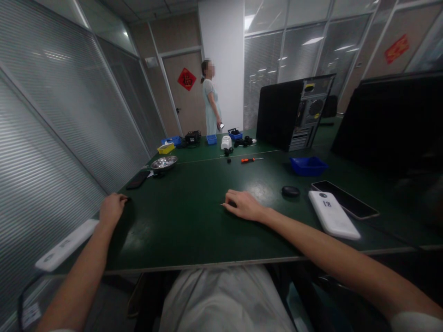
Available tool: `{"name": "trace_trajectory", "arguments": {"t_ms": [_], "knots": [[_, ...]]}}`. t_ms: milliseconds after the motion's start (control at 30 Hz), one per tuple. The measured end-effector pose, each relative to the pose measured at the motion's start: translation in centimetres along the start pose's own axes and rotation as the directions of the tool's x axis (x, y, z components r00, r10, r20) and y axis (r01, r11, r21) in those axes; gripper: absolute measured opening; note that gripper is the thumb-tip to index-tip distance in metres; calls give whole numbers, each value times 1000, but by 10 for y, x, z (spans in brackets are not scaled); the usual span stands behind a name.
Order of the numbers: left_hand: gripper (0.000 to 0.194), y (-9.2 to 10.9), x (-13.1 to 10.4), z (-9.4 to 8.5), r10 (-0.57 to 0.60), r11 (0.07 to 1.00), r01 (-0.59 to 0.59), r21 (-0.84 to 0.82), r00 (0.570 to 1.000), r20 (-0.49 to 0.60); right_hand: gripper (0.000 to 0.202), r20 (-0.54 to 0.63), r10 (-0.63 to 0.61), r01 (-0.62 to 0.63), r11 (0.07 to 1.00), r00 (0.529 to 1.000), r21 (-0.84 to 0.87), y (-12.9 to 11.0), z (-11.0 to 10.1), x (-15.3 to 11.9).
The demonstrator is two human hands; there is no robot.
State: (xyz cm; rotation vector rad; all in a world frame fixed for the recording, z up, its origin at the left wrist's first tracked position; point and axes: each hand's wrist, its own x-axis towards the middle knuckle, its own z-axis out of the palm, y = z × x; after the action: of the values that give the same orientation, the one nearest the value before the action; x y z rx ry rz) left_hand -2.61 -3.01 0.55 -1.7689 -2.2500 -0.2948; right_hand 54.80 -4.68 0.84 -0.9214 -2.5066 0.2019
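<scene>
My left hand rests at the left side of the green table, fingers closed in a pinch. A small dark thing shows at its fingertips, too small to name. Just beyond it lies a black phone, and a white device lies beside the wrist. My right hand rests on the middle of the table, thumb and forefinger pinched together. Something thin and pale shows at their tips; I cannot make out what it is. A black computer mouse lies to the right of this hand.
At right are a white device, a dark phone, a blue tray and a computer tower. Farther back are an orange screwdriver, a metal bowl and a yellow tray. A person stands beyond the table.
</scene>
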Motion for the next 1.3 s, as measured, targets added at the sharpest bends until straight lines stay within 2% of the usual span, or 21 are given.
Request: {"name": "trace_trajectory", "arguments": {"t_ms": [167,267,333,400,467,533,600,633,700,767,833,1067,1300], "knots": [[36,-1,6,2,-46,992,52,-112,998,49,19,-7,4,-4,1000,1000,-11,1,2,0],[31,26,7,-1,41,967,-16,-254,995,93,18,1,13,-13,1000,1000,-11,0,2,0],[30,61,2,-6,176,920,-115,-376,976,132,18,8,14,-14,1000,1000,-5,-1,1,0],[31,109,-9,-12,338,838,-238,-491,933,125,18,13,13,-14,1000,1000,2,-2,0,-1],[29,163,-26,-19,523,708,-377,-597,848,87,18,13,15,-15,1000,1000,8,-2,0,-1],[27,216,-45,-25,653,566,-459,-685,757,33,16,5,18,-18,1000,1000,10,-1,1,-1],[24,261,-63,-30,732,449,-493,-745,681,-9,15,-5,20,-20,1000,1000,10,0,2,-1],[23,280,-70,-31,748,416,-490,-766,663,-18,14,-7,21,-21,1000,1000,10,1,2,-1],[23,305,-81,-31,748,394,-460,-796,663,-14,14,-6,26,-26,1000,1000,7,1,1,-1],[25,316,-87,-30,729,393,-423,-816,685,-4,15,-1,31,-31,1000,1000,-2,2,-1,-1],[29,317,-89,-29,718,386,-405,-829,696,-6,15,7,36,-36,999,999,-11,2,-2,-1],[29,307,-90,-33,742,364,-476,-800,667,-60,15,39,56,-54,998,998,-39,1,-3,0],[24,307,-89,-29,727,333,-458,-824,681,-85,17,24,31,-30,998,999,-57,-2,0,-1]]}}
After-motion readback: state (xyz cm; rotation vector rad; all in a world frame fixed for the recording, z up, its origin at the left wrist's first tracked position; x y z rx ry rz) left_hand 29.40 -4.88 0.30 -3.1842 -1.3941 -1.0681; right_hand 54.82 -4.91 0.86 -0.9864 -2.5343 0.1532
